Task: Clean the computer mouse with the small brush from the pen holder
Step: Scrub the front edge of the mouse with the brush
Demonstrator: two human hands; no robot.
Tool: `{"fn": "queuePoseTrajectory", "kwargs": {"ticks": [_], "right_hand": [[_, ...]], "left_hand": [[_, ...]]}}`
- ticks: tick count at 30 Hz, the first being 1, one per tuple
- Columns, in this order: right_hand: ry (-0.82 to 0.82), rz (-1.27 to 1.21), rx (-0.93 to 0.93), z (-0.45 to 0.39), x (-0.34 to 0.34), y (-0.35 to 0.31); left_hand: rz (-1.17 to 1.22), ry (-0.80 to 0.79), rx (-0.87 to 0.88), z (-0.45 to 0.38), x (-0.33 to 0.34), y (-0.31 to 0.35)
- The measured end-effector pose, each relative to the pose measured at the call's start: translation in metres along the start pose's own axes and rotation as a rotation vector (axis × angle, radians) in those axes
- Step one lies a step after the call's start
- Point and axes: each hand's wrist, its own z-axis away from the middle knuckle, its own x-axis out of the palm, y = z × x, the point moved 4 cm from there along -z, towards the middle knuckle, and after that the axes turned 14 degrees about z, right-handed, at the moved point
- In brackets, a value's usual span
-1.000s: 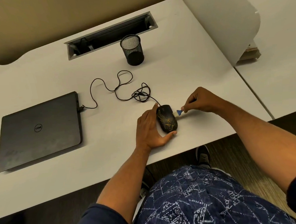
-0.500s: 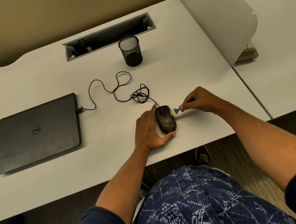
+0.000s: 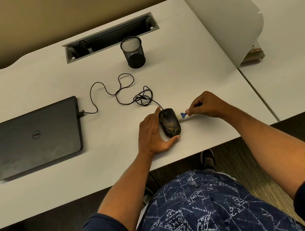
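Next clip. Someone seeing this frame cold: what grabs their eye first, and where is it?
Near the desk's front edge, the left hand cups a black mouse with gold markings, while the right hand pinches a small blue brush whose pale bristles meet the mouse's right side. Next comes the closed dark laptop at left, joined to the mouse by a looping, tangled cable. Behind them stands a black mesh pen holder.

"Dell" logo (upside down) on the closed laptop
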Motion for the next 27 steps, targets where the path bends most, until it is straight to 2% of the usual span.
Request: {"fn": "queuePoseTrajectory", "kwargs": {"ticks": [2, 6, 10, 12, 18, 22, 27], "right_hand": [[0.004, -0.011, -0.014, 0.002, 0.001, -0.001], [-0.109, 0.022, -0.062, 0.008, 0.006, 0.001], [0.063, -0.052, -0.030, 0.008, 0.000, 0.005], [0.079, -0.096, -0.064, 0.008, 0.001, 0.003], [-0.111, -0.019, -0.115, 0.011, 0.007, 0.003], [0.000, -0.036, -0.074, 0.009, 0.002, 0.004], [-0.100, 0.028, -0.110, 0.013, 0.003, 0.002]], "left_hand": [[0.001, 0.000, 0.000, 0.000, 0.000, 0.000], [0.005, -0.010, -0.006, 0.002, 0.001, -0.001], [0.001, -0.010, -0.009, 0.001, 0.000, -0.001], [0.000, -0.015, -0.017, 0.001, 0.001, -0.001], [0.001, -0.022, -0.027, 0.000, 0.000, -0.001], [0.008, -0.026, -0.027, 0.001, 0.000, -0.001], [0.001, -0.028, -0.016, 0.001, 0.001, -0.002]]}}
